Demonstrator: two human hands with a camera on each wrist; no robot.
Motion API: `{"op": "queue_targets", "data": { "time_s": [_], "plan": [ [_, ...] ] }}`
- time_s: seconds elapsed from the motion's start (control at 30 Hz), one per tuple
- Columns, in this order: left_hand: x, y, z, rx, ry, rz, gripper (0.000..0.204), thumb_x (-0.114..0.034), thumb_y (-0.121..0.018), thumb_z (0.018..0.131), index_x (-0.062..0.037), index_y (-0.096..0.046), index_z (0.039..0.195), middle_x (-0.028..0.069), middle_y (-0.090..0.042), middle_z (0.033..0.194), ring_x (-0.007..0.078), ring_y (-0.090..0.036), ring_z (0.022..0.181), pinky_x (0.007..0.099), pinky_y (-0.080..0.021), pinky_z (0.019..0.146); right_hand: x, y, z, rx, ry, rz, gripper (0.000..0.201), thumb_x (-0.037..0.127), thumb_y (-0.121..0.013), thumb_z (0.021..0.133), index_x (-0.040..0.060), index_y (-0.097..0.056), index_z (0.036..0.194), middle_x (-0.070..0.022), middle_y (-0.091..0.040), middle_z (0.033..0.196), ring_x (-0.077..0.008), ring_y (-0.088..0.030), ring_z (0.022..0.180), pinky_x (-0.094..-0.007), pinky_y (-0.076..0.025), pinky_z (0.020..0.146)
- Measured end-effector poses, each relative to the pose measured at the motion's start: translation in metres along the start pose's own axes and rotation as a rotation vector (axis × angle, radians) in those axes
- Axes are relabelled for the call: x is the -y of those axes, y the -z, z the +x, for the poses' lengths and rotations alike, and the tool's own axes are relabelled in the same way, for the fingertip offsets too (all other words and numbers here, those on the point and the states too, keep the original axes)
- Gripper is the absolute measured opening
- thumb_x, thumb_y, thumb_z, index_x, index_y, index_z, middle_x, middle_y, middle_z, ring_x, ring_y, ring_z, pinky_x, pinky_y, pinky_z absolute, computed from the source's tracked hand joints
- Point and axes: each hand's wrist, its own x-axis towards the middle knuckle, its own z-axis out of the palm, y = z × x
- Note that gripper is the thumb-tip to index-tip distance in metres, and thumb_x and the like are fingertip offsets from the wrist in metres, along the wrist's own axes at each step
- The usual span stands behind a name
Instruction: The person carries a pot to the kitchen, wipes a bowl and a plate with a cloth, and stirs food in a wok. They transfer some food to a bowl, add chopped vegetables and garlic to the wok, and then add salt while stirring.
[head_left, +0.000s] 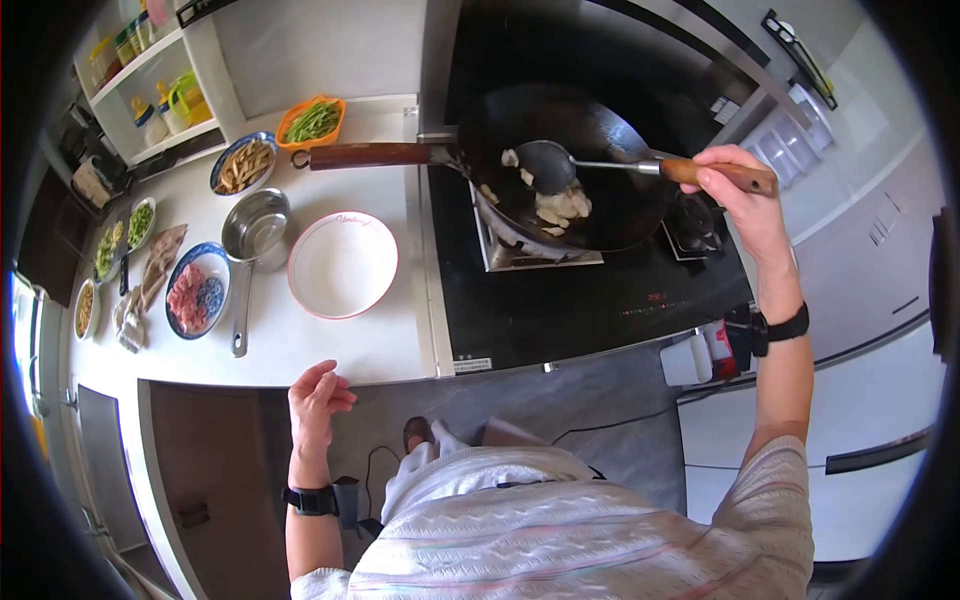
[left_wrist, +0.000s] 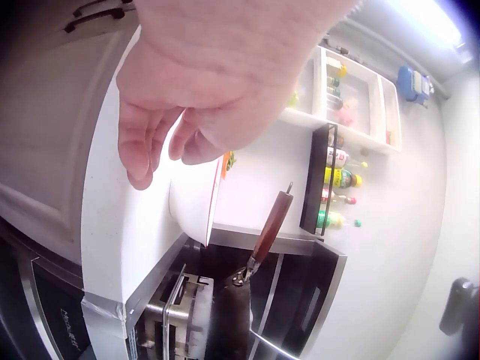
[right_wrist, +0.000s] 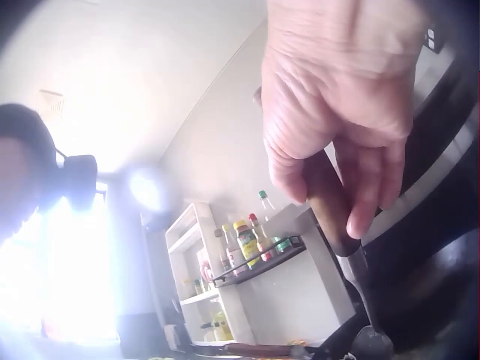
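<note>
My right hand [head_left: 737, 183] grips the wooden handle of a metal ladle [head_left: 545, 165], whose bowl sits inside the black wok [head_left: 600, 140] over pale food pieces [head_left: 562, 206]. In the right wrist view my fingers [right_wrist: 330, 157] curl round that handle [right_wrist: 330, 202]. The wok's long wooden handle [head_left: 370, 154] points left over the counter. My left hand [head_left: 318, 393] hangs at the counter's front edge with loosely bent fingers, holding nothing; in the left wrist view this hand [left_wrist: 187, 112] hovers near the white bowl [left_wrist: 196, 202].
On the white counter [head_left: 330, 345] stand an empty white bowl with a red rim [head_left: 342, 264], a steel saucepan [head_left: 255, 230], a plate of raw meat [head_left: 197, 291], dishes of tofu strips [head_left: 243, 164] and green beans [head_left: 312, 122]. Shelves with bottles [head_left: 165, 100] stand at the back left.
</note>
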Motion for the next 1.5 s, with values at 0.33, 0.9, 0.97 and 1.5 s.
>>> {"op": "queue_targets", "data": {
  "time_s": [0.33, 0.9, 0.97, 1.5],
  "plan": [
    [-0.027, -0.037, 0.03, 0.052, 0.02, -0.174, 0.034, -0.017, -0.049, 0.089, 0.0056, -0.045, 0.114, 0.0143, -0.06, 0.082, 0.0207, -0.063, 0.065, 0.0245, -0.05, 0.052, -0.025, -0.002, 0.001, -0.095, 0.024, -0.11, 0.01, 0.002, -0.061, 0.079, 0.0013, -0.061, 0.089, -0.0036, -0.062, 0.083, -0.0099, -0.059, 0.074, -0.0201, -0.046, 0.071],
    [-0.016, -0.064, 0.209, 0.162, -0.257, -0.585, 0.047, -0.009, -0.05, 0.085, 0.0002, -0.031, 0.127, 0.0133, -0.058, 0.097, 0.0222, -0.06, 0.083, 0.0338, -0.051, 0.075, -0.032, -0.13, -0.062, 0.013, 0.302, -0.844, 0.023, 0.003, -0.068, 0.066, 0.008, -0.063, 0.088, -0.0139, -0.055, 0.108, -0.0304, -0.054, 0.092, -0.0362, -0.043, 0.079],
    [-0.032, -0.073, 0.181, 0.13, -0.13, -0.531, 0.041, -0.006, -0.049, 0.085, 0.0041, -0.037, 0.122, 0.0153, -0.057, 0.1, 0.0268, -0.06, 0.088, 0.0353, -0.05, 0.078, -0.038, -0.142, -0.071, -0.002, 0.241, -0.85, 0.026, 0.001, -0.068, 0.065, 0.008, -0.062, 0.09, -0.0128, -0.053, 0.111, -0.0292, -0.051, 0.097, -0.0364, -0.042, 0.082],
    [0.05, 0.124, -0.034, 0.233, 0.347, -0.056, 0.035, -0.013, -0.054, 0.086, 0.0017, -0.049, 0.117, 0.0122, -0.061, 0.093, 0.0171, -0.062, 0.075, 0.0276, -0.053, 0.066, -0.09, -0.142, -0.191, -0.257, -0.245, -0.221, 0.014, -0.002, -0.047, 0.085, 0.0018, -0.054, 0.096, -0.0068, -0.056, 0.094, -0.0114, -0.055, 0.081, -0.0234, -0.043, 0.075]
  ]
}}
